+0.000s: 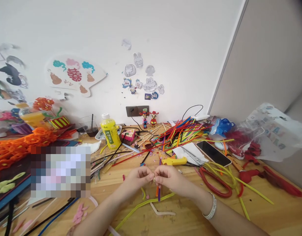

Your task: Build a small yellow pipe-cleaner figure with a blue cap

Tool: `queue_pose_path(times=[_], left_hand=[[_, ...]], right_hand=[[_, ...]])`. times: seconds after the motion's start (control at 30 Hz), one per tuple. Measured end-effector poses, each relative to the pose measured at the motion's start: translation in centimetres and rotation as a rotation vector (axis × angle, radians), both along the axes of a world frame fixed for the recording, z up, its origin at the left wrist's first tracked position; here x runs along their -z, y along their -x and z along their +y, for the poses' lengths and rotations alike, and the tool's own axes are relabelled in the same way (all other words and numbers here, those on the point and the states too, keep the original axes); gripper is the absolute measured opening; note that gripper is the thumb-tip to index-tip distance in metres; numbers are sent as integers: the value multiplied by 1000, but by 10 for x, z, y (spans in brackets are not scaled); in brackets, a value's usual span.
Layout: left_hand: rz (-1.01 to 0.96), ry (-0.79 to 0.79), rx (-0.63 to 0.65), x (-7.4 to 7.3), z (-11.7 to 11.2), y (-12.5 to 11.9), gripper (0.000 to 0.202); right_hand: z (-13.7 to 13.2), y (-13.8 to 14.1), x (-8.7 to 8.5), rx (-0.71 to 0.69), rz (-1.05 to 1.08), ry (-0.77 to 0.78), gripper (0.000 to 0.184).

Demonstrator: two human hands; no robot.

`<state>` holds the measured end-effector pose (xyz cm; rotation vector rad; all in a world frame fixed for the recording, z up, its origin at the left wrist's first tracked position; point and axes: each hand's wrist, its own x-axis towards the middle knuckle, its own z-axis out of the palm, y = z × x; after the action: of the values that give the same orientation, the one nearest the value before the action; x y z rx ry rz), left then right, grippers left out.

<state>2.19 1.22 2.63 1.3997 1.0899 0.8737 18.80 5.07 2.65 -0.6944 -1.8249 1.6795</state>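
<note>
My left hand (140,177) and my right hand (168,178) meet over the middle of the table, thumbs and forefingers pinched fingertip to fingertip. A tiny pale piece shows between them, too small to name. Just below the fingertips, orange and purple pipe cleaners (159,194) stick out; whether they are held or lie on the table I cannot tell. Beyond my right hand lies a yellow glue gun (174,160). A long yellow pipe cleaner (138,207) and a short cream one (160,213) lie on the wood between my forearms.
Red-handled scissors (216,185) and a phone (214,153) lie at right. A heap of coloured pipe cleaners (175,134) spreads at the back, near a yellow drink bottle (110,132). Orange fuzzy flowers (23,147) fill the left; plastic bags (271,131) lie by the right wall.
</note>
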Motion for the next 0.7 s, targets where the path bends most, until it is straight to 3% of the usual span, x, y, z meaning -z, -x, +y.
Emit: queue_pose_path(times=[0.13, 0.23, 0.37, 0.5, 0.7], left_hand=[[29, 26, -55, 7, 3, 0, 42], [81, -15, -119, 11, 6, 0, 41], [151, -145, -183, 9, 4, -3, 29], [235, -318, -229, 4, -1, -8, 13], [348, -524, -253, -2, -3, -6, 11]], right_hand=[[-2, 1, 0, 144, -83, -159, 16], [-2, 3, 3, 231, -107, -175, 17], [1, 6, 8, 277, -75, -76, 13], [1, 9, 12, 234, 3, 96, 27], [-3, 6, 1, 173, 50, 194, 34]])
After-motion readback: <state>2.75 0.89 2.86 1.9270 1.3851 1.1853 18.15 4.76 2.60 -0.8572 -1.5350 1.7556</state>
